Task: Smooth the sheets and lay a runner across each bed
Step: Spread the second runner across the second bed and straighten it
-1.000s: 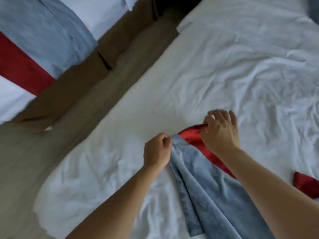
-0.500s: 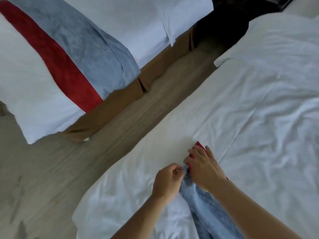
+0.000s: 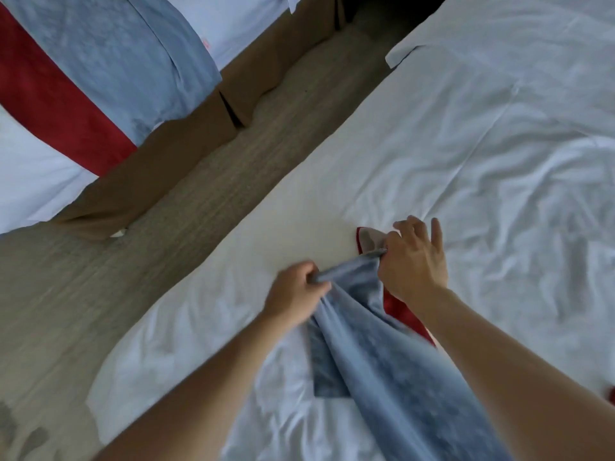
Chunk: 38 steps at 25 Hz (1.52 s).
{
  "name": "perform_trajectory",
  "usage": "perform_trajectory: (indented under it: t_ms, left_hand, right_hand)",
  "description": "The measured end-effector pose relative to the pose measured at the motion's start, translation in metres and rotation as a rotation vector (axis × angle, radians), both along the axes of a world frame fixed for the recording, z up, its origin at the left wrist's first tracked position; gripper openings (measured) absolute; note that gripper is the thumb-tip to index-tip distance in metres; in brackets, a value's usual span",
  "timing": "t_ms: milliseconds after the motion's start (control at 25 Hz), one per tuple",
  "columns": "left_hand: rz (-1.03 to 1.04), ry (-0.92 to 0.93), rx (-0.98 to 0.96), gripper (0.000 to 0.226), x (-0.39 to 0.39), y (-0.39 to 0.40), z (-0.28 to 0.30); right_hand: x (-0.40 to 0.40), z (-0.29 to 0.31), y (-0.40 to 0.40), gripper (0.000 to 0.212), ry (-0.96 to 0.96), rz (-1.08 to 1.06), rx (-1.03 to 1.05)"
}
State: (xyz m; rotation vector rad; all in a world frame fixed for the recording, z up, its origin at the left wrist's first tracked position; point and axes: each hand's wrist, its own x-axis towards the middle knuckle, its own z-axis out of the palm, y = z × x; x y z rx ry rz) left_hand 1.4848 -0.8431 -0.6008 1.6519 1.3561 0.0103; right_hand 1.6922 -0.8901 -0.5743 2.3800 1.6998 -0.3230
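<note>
Here, seen from the head camera, a person's two bare hands grip the end of a blue-and-red runner on the near bed, whose white sheet lies creased and rumpled. The left hand is closed in a fist around a bunched blue edge; the right hand pinches the same edge just beside a turned-over red corner, its outer fingers spread loose. The runner trails back from the hands toward the person, gathered rather than flat, the red band showing under the right forearm. Across a strip of wood-grain floor, a second bed with a brown base carries its own runner, blue and red, laid flat and hanging over the side.
</note>
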Motion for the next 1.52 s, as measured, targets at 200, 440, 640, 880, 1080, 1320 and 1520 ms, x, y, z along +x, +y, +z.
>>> perform_trajectory:
  t_ms: [200,440,640,880,1080,1320,1520]
  left_hand:
    - [0.131,0.08,0.284,0.022,-0.018,0.116,0.007]
    - [0.256,-0.05,-0.184,0.034,-0.081,0.064,0.004]
    - [0.214,0.027,0.006,0.012,-0.072,0.032,-0.006]
    - [0.186,0.422,0.396,0.017,-0.135,0.137,-0.025]
    - [0.106,0.561,0.302,0.026,-0.159,0.18,-0.033]
    - [-0.231,0.175,0.504,0.034,-0.029,0.116,-0.021]
    - [-0.561,0.125,0.6,0.033,0.01,0.048,-0.019]
  right_hand:
    - [-0.02,0.002,0.043,0.032,0.13,0.105,0.231]
    - [-0.066,-0.02,0.085,0.047,0.26,0.276,0.071]
    - [-0.095,-0.038,0.112,0.021,0.255,0.298,0.134]
    - [-0.085,-0.037,0.151,0.029,0.199,0.286,0.201]
    - [-0.087,-0.037,0.145,0.046,0.192,0.293,0.227]
    - [-0.059,-0.038,0.081,0.04,0.214,0.123,0.154]
    - [-0.055,-0.036,0.022,0.047,0.253,-0.043,0.188]
